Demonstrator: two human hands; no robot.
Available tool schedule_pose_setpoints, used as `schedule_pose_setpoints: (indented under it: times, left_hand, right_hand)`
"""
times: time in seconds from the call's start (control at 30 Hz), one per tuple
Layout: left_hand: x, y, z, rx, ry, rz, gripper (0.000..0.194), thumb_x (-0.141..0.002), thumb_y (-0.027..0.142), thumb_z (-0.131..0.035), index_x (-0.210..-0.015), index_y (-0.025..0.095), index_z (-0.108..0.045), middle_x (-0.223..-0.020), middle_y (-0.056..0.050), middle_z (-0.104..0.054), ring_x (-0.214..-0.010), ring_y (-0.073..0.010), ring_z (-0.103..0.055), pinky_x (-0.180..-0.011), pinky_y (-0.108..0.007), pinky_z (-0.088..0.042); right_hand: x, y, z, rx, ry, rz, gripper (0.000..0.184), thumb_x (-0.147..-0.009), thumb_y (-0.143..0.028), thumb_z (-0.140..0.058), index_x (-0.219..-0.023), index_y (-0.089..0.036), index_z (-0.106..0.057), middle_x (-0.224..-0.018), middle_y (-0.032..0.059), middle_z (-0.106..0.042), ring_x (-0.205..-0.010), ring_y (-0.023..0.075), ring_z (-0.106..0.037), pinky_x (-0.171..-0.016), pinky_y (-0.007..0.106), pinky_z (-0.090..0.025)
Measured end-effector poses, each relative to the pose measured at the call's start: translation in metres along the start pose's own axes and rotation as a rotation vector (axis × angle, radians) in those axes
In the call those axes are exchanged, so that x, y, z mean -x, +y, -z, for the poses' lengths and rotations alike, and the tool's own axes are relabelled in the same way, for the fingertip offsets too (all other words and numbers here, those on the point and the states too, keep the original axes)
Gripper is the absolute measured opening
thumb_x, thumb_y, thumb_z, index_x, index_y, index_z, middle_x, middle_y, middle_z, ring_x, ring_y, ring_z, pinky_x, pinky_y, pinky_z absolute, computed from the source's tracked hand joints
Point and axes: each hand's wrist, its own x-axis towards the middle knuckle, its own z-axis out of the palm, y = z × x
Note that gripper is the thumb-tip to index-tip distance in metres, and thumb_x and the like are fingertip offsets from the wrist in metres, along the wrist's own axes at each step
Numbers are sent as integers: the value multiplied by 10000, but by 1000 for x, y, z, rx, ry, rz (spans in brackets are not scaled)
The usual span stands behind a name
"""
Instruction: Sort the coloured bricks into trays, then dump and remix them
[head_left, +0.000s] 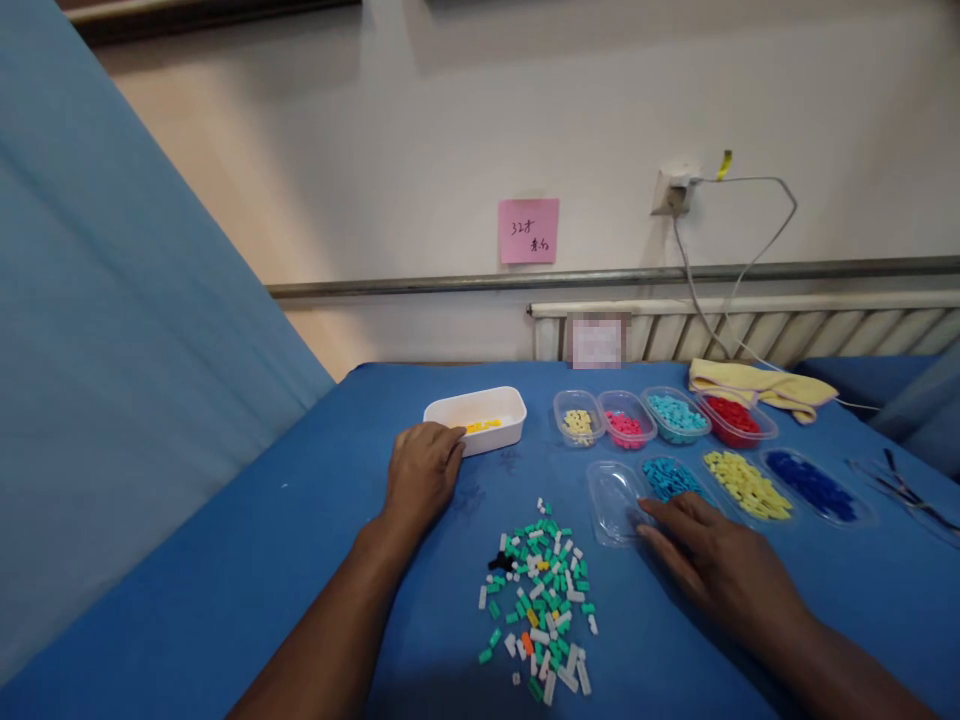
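Observation:
My left hand (425, 462) is at the near left corner of a white plastic box (504, 437), its fingers closed over the rim. A few yellow-orange bricks (484, 425) lie inside the box. On the right, the thumb and forefinger of my right hand (709, 550) pinch the right edge of a clear plastic tray (611, 505), in which I see no bricks. Between my forearms spreads a loose pile of small bricks (551, 590), mostly green and white, with a few orange and yellow ones. A black piece (502, 562) lies at its left side.
Behind my right hand, clear tubs hold cream (577, 425), pink (626, 428), light blue (677, 415), red (733, 415), blue (670, 478), yellow (748, 485) and dark blue bricks (810, 485). A yellow cloth (757, 385) lies behind them. A blue curtain (135, 330) hangs left.

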Motion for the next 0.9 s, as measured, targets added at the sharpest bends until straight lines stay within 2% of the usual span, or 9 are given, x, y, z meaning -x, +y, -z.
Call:
schedule_pose_setpoints:
  times: [0.17, 0.27, 0.37, 0.47, 0.67, 0.9]
  left_hand:
    - [2, 25, 15, -31, -98, -18, 309, -1126, 306, -549, -1295, 251, -801, -1151, -111, -825, -1080, -315, -748, -882, -456, -520]
    - [7, 30, 20, -17, -194, 35, 366, -1121, 333, -555, -1415, 251, -757, -1271, -127, -809, -1135, -313, -752, -833, -424, -567]
    - [10, 29, 22, 28, -250, 73, 411, -1105, 282, -548, -1476, 231, -719, -1367, -146, -780, -1235, -309, -737, -879, -402, -617]
    - [13, 34, 23, 62, -308, 56, 424, -1098, 199, -493, -1447, 214, -734, -1331, -152, -788, -1209, -312, -755, -917, -419, -640]
    - [19, 65, 35, 149, -373, -45, 491, -1089, 164, -485, -1544, 224, -662, -1418, -161, -760, -1195, -326, -774, -939, -444, -662]
    - [22, 76, 49, 277, -441, -28, 489, -1035, 110, -461, -1424, 230, -732, -1422, -167, -760, -1174, -331, -774, -988, -445, -635]
  right_hand:
    - [-3, -9, -4, -70, -79, 126, 358, -1176, -425, -503, -1286, -304, -821, -1244, 88, -792, -928, 199, -829, -752, 306, -687]
    - [-3, -6, -9, -70, -88, 151, 359, -1178, -401, -501, -1210, -293, -842, -1207, 82, -815, -951, 202, -836, -797, 305, -698]
    - [-3, -2, -11, -89, -83, 143, 349, -1170, -400, -517, -1182, -293, -850, -1187, 81, -827, -926, 207, -838, -794, 312, -708]
    - [-2, 0, -12, -105, -90, 130, 334, -1162, -393, -526, -1184, -304, -847, -1191, 81, -828, -911, 220, -838, -803, 338, -719]
    - [1, 3, -15, -101, -76, 126, 324, -1154, -402, -545, -1220, -309, -848, -1230, 90, -828, -995, 251, -845, -821, 361, -729]
    - [3, 5, -17, -107, -64, 136, 321, -1155, -411, -552, -1226, -318, -851, -1244, 79, -831, -1007, 248, -852, -838, 361, -735]
